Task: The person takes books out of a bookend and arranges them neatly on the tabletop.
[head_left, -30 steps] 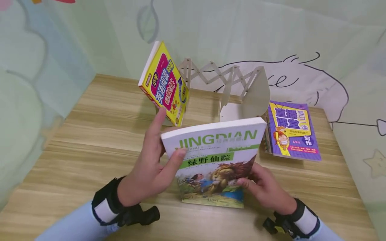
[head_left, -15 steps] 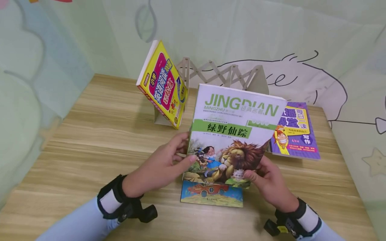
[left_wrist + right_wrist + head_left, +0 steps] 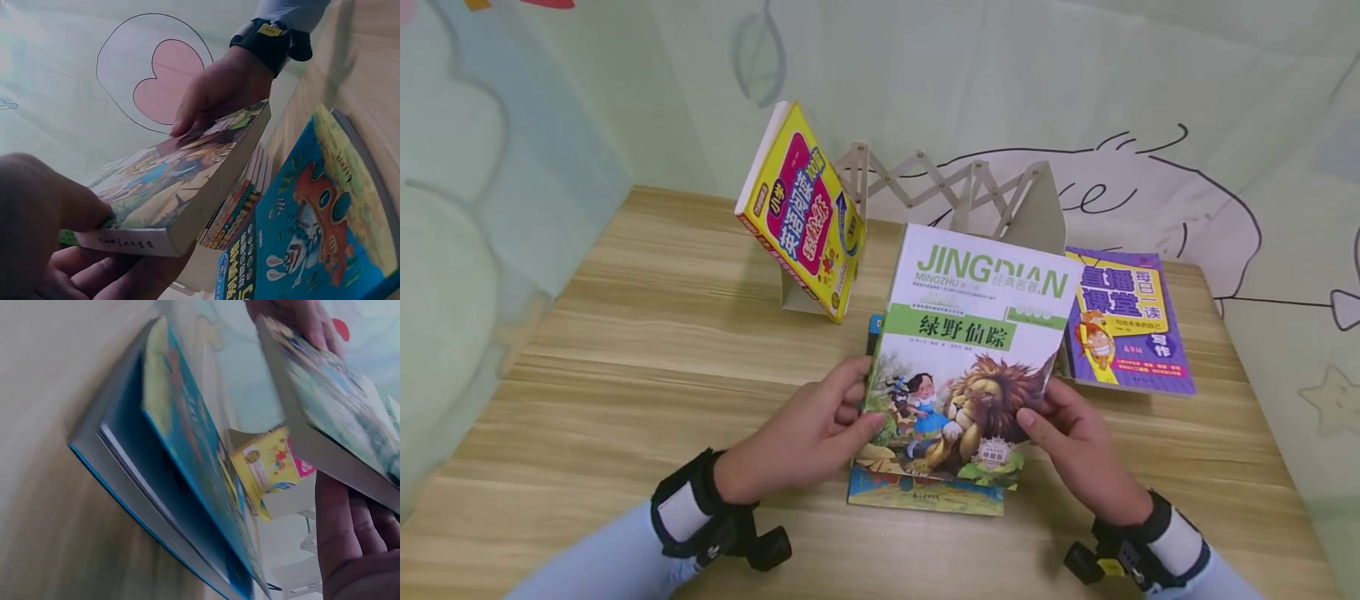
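Both hands hold a paperback book [image 3: 958, 358] with a lion and a girl on its white and green cover. My left hand [image 3: 808, 433] grips its left edge, thumb on the cover and fingers beneath. At the right edge my right hand [image 3: 1086, 450] pinches it the same way. The right wrist view shows the held book [image 3: 337, 406] raised above a blue book [image 3: 187, 444], whose cover stands slightly lifted. That blue book [image 3: 312, 225], with a red car on its cover, lies on the table and is mostly hidden under the held one in the head view.
A yellow book [image 3: 808, 217] leans at the left end of an expandable bookend rack [image 3: 1033, 208] at the back. To the right, a purple book [image 3: 1131, 325] tops a stack on the wooden table [image 3: 625, 375]. Patterned walls [image 3: 1000, 83] close off the back and sides.
The held book has turned from steeply tilted to facing up and come down over the blue book. My left hand shifted from its upper corner to its lower left edge.
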A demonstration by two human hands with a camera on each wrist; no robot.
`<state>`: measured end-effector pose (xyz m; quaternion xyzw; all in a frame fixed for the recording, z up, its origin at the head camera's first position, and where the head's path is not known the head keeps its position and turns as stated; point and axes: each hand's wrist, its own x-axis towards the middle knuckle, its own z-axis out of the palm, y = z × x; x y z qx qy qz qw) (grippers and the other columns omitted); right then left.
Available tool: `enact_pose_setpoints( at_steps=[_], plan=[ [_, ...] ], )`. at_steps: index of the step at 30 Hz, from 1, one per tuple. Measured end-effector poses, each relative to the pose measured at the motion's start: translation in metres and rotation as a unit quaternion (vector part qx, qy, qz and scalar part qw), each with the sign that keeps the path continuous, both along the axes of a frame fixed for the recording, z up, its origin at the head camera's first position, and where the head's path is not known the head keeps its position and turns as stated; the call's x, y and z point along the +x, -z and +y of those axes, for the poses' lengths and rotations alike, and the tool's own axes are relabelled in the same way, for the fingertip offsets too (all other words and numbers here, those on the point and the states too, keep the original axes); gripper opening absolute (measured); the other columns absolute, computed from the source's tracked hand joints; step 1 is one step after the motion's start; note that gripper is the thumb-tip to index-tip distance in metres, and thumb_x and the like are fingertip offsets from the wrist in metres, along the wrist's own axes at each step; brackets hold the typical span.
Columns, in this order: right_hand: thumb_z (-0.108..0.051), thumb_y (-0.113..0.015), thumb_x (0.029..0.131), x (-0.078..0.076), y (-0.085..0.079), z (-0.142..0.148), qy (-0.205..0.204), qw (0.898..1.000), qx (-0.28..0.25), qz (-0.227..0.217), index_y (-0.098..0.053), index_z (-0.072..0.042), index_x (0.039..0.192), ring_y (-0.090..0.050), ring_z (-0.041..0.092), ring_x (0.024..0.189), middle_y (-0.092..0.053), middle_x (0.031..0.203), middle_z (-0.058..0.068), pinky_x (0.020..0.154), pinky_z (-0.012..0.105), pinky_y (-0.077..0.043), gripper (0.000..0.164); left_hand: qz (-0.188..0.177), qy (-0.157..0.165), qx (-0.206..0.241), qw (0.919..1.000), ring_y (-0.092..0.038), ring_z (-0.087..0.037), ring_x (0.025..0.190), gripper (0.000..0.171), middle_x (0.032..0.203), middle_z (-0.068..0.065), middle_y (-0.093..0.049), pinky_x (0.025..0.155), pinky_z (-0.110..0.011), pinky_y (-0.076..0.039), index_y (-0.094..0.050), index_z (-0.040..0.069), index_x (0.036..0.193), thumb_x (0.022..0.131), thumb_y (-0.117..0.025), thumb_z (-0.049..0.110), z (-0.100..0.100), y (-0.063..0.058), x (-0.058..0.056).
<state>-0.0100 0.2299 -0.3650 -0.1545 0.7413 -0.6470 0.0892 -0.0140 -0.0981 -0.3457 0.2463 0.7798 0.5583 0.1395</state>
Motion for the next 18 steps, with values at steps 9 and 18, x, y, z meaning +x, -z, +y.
enact_pose_setpoints(
  at_steps=[9, 18],
  plan=[
    [-0.003, -0.051, 0.103, -0.005, -0.004, 0.001, 0.045, 0.999, 0.015, -0.002, -0.055, -0.003, 0.128, -0.069, 0.009, 0.094, -0.071, 0.110, -0.004, 0.073, 0.028, -0.060, 0.025, -0.032, 0.001, -0.024, 0.9992, -0.070, -0.010, 0.084, 0.056, 0.103, -0.007, -0.068, 0.071, -0.025, -0.060, -0.032, 0.000, 0.146, 0.101, -0.060, 0.016, 0.001, 0.001, 0.004],
    [-0.005, -0.053, 0.102, -0.009, -0.001, 0.003, 0.043, 0.999, 0.020, -0.015, -0.054, 0.005, 0.129, -0.071, 0.010, 0.091, -0.073, 0.108, -0.005, 0.073, 0.030, -0.061, 0.029, 0.061, -0.090, -0.141, 0.9841, -0.056, -0.019, 0.123, 0.063, 0.137, -0.005, -0.056, 0.101, -0.039, -0.051, -0.038, 0.012, 0.152, 0.099, -0.063, 0.035, -0.011, -0.016, -0.006]
  ],
)
